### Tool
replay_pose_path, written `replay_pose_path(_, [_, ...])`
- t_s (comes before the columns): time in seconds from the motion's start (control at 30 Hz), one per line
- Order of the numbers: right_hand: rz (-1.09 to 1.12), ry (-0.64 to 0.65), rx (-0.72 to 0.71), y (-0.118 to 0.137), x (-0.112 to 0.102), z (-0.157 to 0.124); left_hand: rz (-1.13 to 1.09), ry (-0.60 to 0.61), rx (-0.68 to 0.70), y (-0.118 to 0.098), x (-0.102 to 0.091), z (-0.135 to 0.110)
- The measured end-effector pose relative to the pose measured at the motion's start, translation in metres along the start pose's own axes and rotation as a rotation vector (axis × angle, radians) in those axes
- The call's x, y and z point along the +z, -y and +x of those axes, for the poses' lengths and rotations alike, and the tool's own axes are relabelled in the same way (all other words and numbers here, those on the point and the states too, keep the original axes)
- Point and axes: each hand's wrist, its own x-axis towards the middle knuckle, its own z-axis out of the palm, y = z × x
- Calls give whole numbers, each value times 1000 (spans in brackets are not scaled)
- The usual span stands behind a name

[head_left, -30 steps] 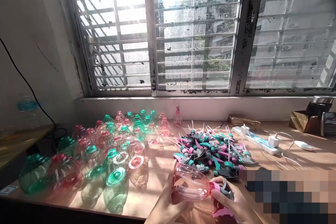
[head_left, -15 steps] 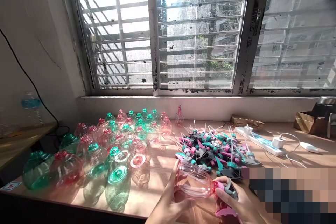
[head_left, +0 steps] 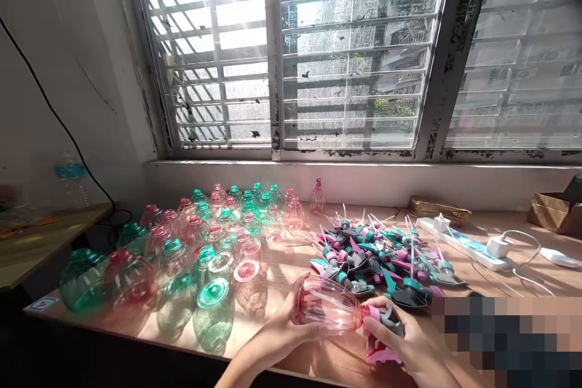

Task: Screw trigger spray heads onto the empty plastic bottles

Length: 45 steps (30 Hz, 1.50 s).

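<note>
A clear pink plastic bottle (head_left: 334,306) lies on its side between my hands, over the front of the table. My left hand (head_left: 291,324) is wrapped round its wide base end. At the neck, my right hand (head_left: 395,339) closes on a grey and pink spray head (head_left: 386,321), whose pink collar sits against the bottle's mouth. How far the collar is threaded I cannot tell. Just behind the bottle is a heap of spray heads (head_left: 364,254) in grey, pink and teal, several with white tubes sticking up.
Several open green and pink bottles (head_left: 213,294) stand in rows on the left. A bottle with its top fitted (head_left: 317,197) stands by the wall. A power strip (head_left: 464,245) with plugs and cables and a brown box (head_left: 439,211) lie at the right.
My view has turned slightly, so the table's contents sit further right. Both hands have kept their hold on the bottle and spray head, which stay joined end to end.
</note>
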Motion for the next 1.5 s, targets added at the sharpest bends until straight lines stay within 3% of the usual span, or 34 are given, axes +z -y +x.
replay_pose_path(0.2, [-32, 39, -20, -9, 5, 6, -63, -52, 48, 14, 0, -12])
replay_pose_path(0.43, [-65, 33, -23, -23, -10, 4, -25, -5, 47, 3, 1, -17])
replay_pose_path(0.77, [107, -1, 36, -7, 3, -1, -76, 39, 72, 16, -3, -19])
replay_pose_path(1.03, [-72, -16, -25, -8, 0, -3, 13, -5, 44, 17, -11, -19])
replay_pose_path(1.2, [53, -2, 5, -5, 3, -2, -22, -4, 45, 22, -10, -18])
replay_pose_path(1.5, [18, 24, -10, 0, 3, -6, 47, -12, 43, 7, -8, -20])
